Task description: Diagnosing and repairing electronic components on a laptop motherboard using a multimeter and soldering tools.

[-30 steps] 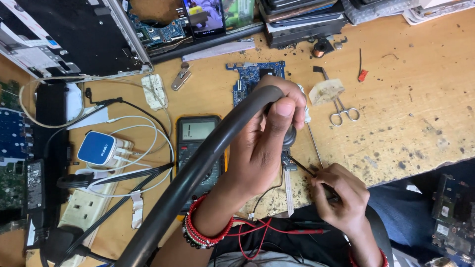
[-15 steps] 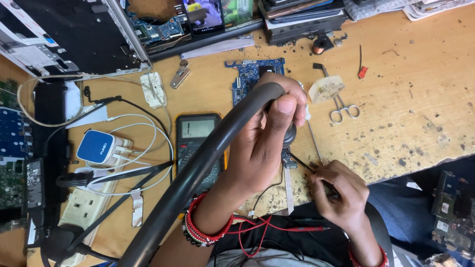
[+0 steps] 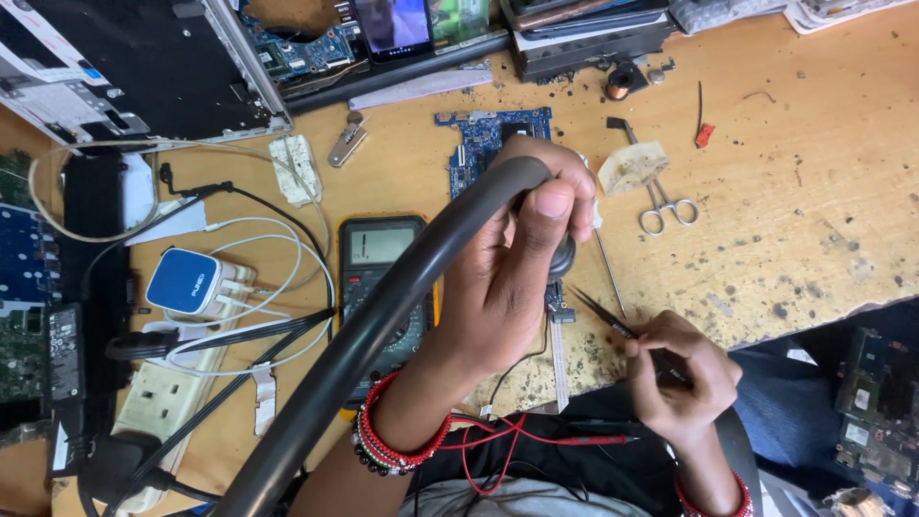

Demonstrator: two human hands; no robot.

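Hot-air rework on a small blue circuit board

The left hand is gripping the hose-fed nozzle, fingers wrapped; the right hand is pinching tweezers, probably steadying a component near the bench's front edge.

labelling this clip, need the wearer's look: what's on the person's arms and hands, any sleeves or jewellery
Both forearms are bare, with no sleeves or gloves in view. The left hand has a stack of red bead bracelets at the wrist, with a strand of dark beads beside them. The right hand has a red bracelet at its wrist, partly cut off by the frame edge. No rings or watch show.
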